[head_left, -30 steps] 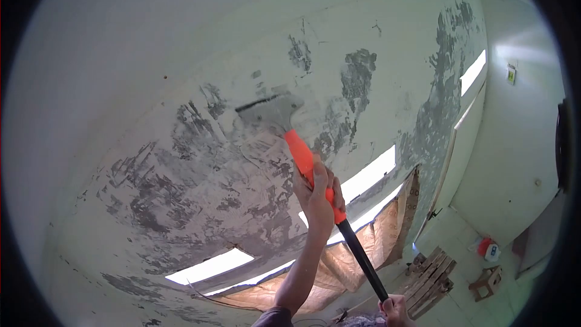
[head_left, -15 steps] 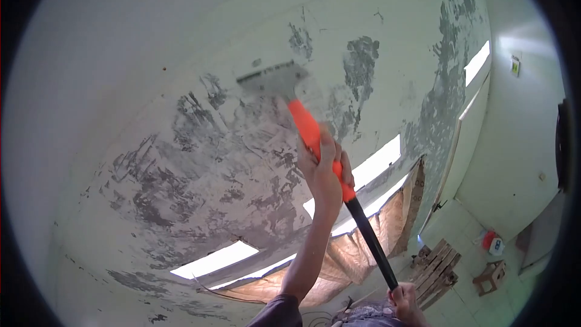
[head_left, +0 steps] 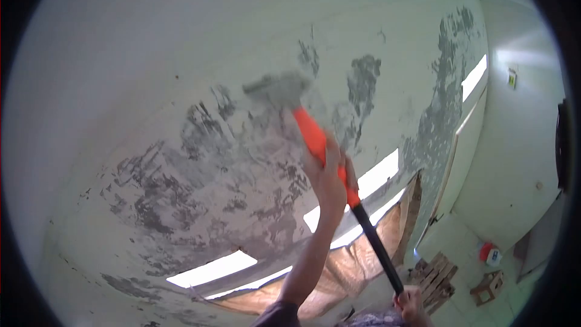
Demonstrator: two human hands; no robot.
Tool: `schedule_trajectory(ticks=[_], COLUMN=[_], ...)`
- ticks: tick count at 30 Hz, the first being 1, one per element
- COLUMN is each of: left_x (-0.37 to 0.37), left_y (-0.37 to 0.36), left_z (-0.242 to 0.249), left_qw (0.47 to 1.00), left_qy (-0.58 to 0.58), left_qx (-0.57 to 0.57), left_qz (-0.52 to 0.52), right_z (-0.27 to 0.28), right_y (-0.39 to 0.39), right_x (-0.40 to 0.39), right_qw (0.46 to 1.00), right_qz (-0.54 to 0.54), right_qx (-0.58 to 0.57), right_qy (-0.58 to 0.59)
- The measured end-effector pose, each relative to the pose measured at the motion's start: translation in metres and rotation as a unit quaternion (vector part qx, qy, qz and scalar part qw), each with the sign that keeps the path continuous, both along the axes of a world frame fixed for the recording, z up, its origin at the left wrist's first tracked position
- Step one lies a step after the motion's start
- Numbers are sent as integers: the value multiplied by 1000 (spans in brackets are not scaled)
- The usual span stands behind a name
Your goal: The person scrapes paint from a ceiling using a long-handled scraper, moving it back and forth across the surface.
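A long-handled wall scraper (head_left: 311,133) with a wide grey blade, an orange grip and a black shaft reaches up over the wall (head_left: 399,54). My left hand (head_left: 328,178) is wrapped round the orange grip. Lower down, my right hand (head_left: 411,303) closes round the bottom end of the black shaft. The blade is blurred and lies over a patch of mottled grey where the pale coating is off; whether it touches the wall is hard to tell. Dark scraped patches spread to the left and right of it.
Bright window openings (head_left: 213,268) run along the lower wall, with a brown sheet (head_left: 345,272) hung below them. On the tiled floor to the right are wooden boards (head_left: 437,281), a small stool (head_left: 487,286) and a red-and-white container (head_left: 490,254).
The blade has shifted slightly down and right in view, along with both hands. The wall has also shifted down in the view. Both hands keep their hold on the scraper.
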State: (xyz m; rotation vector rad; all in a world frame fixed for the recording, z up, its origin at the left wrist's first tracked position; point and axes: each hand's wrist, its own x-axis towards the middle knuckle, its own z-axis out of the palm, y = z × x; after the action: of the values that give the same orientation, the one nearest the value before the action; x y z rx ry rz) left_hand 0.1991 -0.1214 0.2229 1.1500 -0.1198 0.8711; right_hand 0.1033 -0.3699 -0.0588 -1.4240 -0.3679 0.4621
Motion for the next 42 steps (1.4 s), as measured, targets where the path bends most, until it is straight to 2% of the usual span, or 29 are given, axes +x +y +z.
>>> schedule_trajectory(ticks=[2, 3, 4, 6, 7, 8, 9, 10, 11, 12, 13, 15, 16, 17, 18, 19, 20, 21, 24, 27, 29, 31, 32, 34, 36, 40, 42], left_x=[2, 8, 9, 13, 8, 7, 7, -2, 3, 6, 6, 8, 4, 0, -5, 0, 2, 1, 3, -12, -11, -11, -14, -12, -10, 9, 10], left_y=[-9, -9, -1, -3, -1, 1, 1, -6, -4, -1, 4, 7, 5, 3, 11, 12, 13, 14, 11, 16, 23, 20, 19, 16, 17, 7, 6], left_z=[-26, -18, -2, 30, 15, -4, -15, -23, -18, -10, -4, 4, -2, -8, -26, -21, -16, -13, -20, -24, -13, 8, 8, 2, -27, 34, 9], left_qw=[1000, 1000, 999, 1000, 1000, 1000, 999, 1000, 1000, 999, 999, 999, 999, 1000, 998, 998, 997, 997, 997, 997, 997, 999, 999, 999, 998, 998, 998], left_qy=[-16, -26, -23, 2, 8, -7, -26, -24, -24, -31, -36, -27, -24, -23, -43, -51, -49, -40, -59, -62, -66, -44, -37, -41, -58, -55, -61], left_qx=[9, 8, 25, 9, 6, 14, 26, 9, 18, 14, 5, -13, -11, -7, 17, 18, -7, -34, -44, -40, -14, -8, -11, -12, 1, -17, -3], left_qz=[3, -3, -13, -13, -8, -8, -12, 6, 0, -23, -39, -45, -25, -9, -35, -35, -51, -64, -30, -22, -28, -10, -4, -7, 5, -32, -27], right_z=[-15, -16, 18, 39, 40, -39, -38, -28, -26, -30, -6, 62, 68, 54, 27, 30, 36, 42, 51, 39, 60, 100, 79, 49, 42, 28, 32], right_y=[-16, -22, -10, 4, 6, -3, -8, -24, -25, -15, -8, 5, 4, -1, -8, -8, -12, -9, -8, -17, -4, 16, 8, -14, -18, 0, 0], right_x=[-19, -20, -17, -8, -7, -23, -18, -27, -31, -27, -22, -5, -12, -19, -29, -28, -27, -22, 4, -17, -16, -15, -3, -11, -11, 3, 6], right_qw=[993, 983, 997, 997, 997, 974, 976, 986, 968, 977, 979, 990, 990, 990, 985, 976, 988, 989, 994, 988, 991, 984, 993, 990, 987, 995, 995], right_qz=[-15, -24, -7, -13, -13, -77, -85, -57, -29, -54, -49, -48, -60, -60, -44, -27, -11, -9, 11, 16, 28, -125, -6, 11, 18, 8, 2], right_qx=[-90, -133, -68, -70, -77, -127, -118, -156, -184, -112, -111, -133, -118, -118, -130, -143, -109, -107, -103, -104, -98, -124, -114, -138, -145, -87, -97], right_qy=[-79, -120, -31, 0, 20, 173, 162, -4, -165, -170, -161, -17, -42, -45, -103, -163, -107, -101, -48, -116, -87, -6, -13, -37, -70, -46, -29])
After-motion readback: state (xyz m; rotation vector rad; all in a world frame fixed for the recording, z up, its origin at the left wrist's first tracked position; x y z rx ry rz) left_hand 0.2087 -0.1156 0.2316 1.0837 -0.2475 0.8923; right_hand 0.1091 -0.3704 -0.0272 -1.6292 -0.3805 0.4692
